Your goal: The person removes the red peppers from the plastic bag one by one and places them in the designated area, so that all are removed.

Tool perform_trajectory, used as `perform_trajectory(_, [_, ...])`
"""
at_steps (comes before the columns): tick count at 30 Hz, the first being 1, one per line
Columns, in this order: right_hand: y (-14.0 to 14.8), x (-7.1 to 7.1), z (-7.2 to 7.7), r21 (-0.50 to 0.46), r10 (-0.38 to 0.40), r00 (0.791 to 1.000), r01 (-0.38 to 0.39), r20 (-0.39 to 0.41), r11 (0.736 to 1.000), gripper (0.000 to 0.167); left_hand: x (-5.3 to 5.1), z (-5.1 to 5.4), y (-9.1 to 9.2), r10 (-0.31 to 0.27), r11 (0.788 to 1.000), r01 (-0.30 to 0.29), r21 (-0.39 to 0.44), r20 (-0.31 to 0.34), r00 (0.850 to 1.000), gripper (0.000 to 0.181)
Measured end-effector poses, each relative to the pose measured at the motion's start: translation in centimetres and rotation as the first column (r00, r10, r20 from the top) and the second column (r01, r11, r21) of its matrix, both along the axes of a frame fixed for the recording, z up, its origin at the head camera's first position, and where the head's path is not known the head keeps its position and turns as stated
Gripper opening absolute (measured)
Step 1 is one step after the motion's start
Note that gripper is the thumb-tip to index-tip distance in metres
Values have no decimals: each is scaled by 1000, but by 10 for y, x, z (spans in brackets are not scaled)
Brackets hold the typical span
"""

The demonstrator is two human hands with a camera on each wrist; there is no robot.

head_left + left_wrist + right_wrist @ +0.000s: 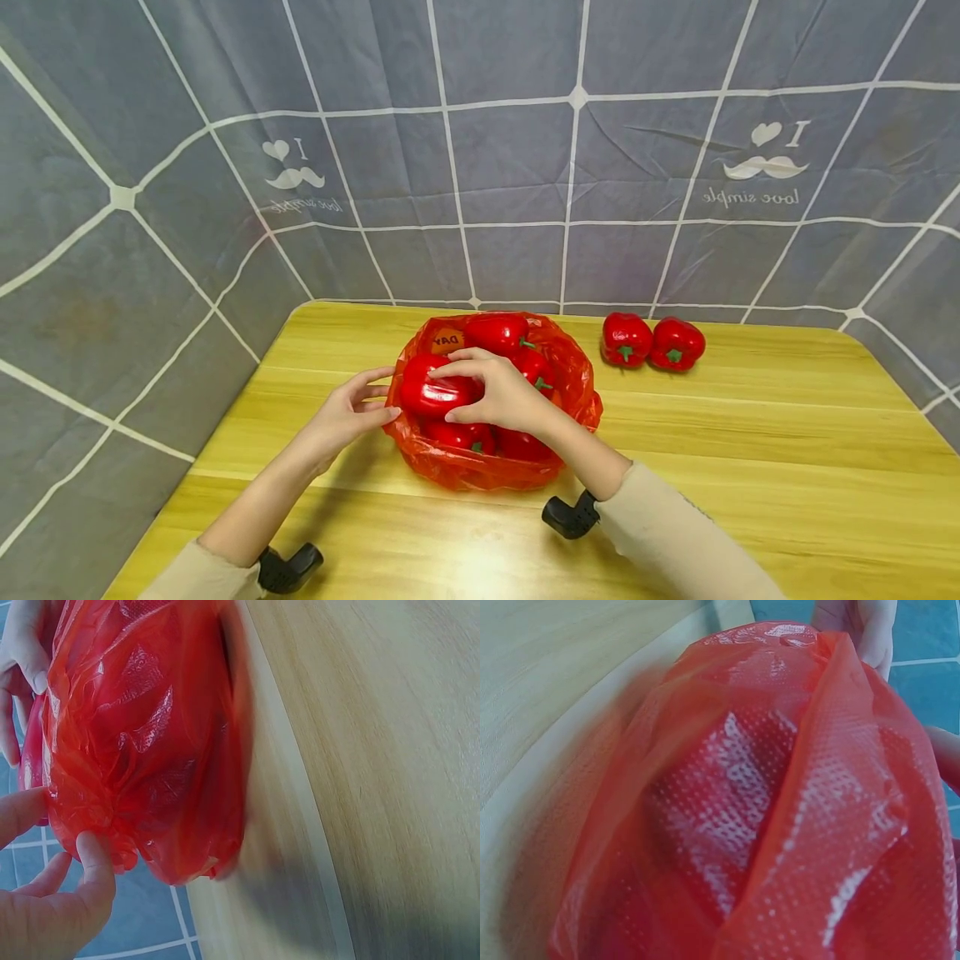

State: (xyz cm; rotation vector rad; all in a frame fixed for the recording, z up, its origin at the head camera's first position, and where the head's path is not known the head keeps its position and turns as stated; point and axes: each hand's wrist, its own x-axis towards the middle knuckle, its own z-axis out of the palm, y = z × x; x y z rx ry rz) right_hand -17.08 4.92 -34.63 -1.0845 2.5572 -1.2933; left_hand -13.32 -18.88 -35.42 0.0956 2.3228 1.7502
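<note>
A red plastic bag (480, 475) sits on the table with its mouth spread wide, holding several glossy red bell peppers with green stems. My right hand (498, 392) reaches in over the bag's mouth. Its thumb and fingers grip a large bell pepper (427, 387) on the left of the heap. At the bag's left rim is my left hand (341, 417), thumb and fingers spread and touching the plastic. In the left wrist view, the left thumb and fingers stand apart against the bag (157, 750). The bag (727, 787) hides the gripped pepper in the right wrist view.
Two more red bell peppers, a left one (626, 339) and a right one (677, 343), sit side by side at the back of the wooden table (750, 467), right of the bag. A grey curtain (517, 167) with white lines hangs behind the table and along its sides.
</note>
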Motion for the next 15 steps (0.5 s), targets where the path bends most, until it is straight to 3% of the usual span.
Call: perform_trajectory(15, [1,1,1,36,4,1000,-3,-14,999,50,0,0,0,-7,1000,7,10,-6,1000,61])
